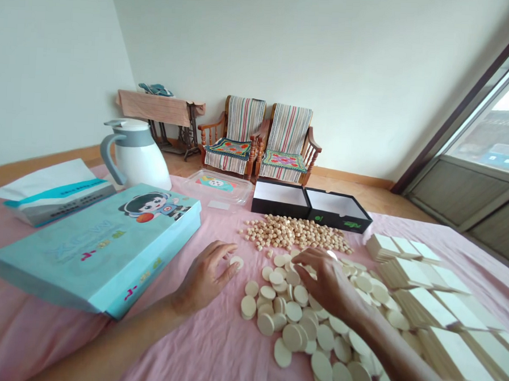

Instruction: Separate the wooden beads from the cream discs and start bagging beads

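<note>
My left hand (pixel 210 270) is just left of the disc pile, a round pale wooden disc (pixel 236 262) pinched between its thumb and fingers. My right hand (pixel 324 274) hovers low over the upper part of a heap of wooden discs (pixel 293 312), with thumb and index finger apart. Another pale disc shows behind its knuckles; whether the fingers touch it is hidden. Beyond the discs lies a heap of small round wooden beads (pixel 292 232).
Stacked wooden rectangles (pixel 432 302) stand on the right. Behind the beads are two black open boxes (pixel 279 208) and a clear plastic lid (pixel 233 189). A light-blue box (pixel 106 245), tissue pack (pixel 62 197) and white jug (pixel 143 159) fill the left. A pink cloth (pixel 199 347) covers the table.
</note>
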{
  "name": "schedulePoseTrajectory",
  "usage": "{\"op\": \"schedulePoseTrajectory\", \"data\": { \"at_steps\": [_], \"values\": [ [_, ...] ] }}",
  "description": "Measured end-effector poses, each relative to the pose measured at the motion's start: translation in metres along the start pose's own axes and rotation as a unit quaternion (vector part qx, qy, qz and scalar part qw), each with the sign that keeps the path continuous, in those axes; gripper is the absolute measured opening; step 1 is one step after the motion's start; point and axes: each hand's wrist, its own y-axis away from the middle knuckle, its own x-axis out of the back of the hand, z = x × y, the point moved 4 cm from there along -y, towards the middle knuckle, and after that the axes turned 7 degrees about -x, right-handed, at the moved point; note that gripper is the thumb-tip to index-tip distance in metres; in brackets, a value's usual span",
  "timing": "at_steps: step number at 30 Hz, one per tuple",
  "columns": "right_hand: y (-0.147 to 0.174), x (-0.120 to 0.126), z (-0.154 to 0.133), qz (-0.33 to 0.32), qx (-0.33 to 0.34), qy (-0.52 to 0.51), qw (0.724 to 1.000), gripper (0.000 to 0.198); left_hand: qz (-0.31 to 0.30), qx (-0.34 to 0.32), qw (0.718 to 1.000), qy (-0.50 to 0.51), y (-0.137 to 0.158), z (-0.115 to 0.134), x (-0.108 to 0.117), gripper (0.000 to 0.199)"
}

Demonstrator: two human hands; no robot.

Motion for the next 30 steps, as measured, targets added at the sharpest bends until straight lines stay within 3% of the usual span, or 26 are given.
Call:
{"op": "schedulePoseTrajectory", "data": {
  "at_steps": [6, 12, 25, 30],
  "values": [
    [-0.032, 0.021, 0.084, 0.008, -0.087, 0.116, 0.989, 0.022, -0.019, -0.095, 0.995, 0.017, 0.009, 0.023, -0.008, 0.02],
    [-0.056, 0.012, 0.147, -0.004, -0.144, 0.184, 0.972, 0.024, -0.003, -0.061, 0.997, 0.037, 0.009, 0.009, -0.011, 0.02],
    [-0.065, -0.025, 0.165, -0.062, -0.173, 0.121, 0.975, 0.007, 0.016, -0.068, 0.997, 0.042, 0.009, 0.008, -0.009, 0.019],
    [-0.064, -0.03, 0.167, -0.065, -0.171, 0.132, 0.974, 0.009, -0.007, -0.071, 0.997, -0.04, 0.0, 0.014, 0.0, 0.021]
  ]
}}
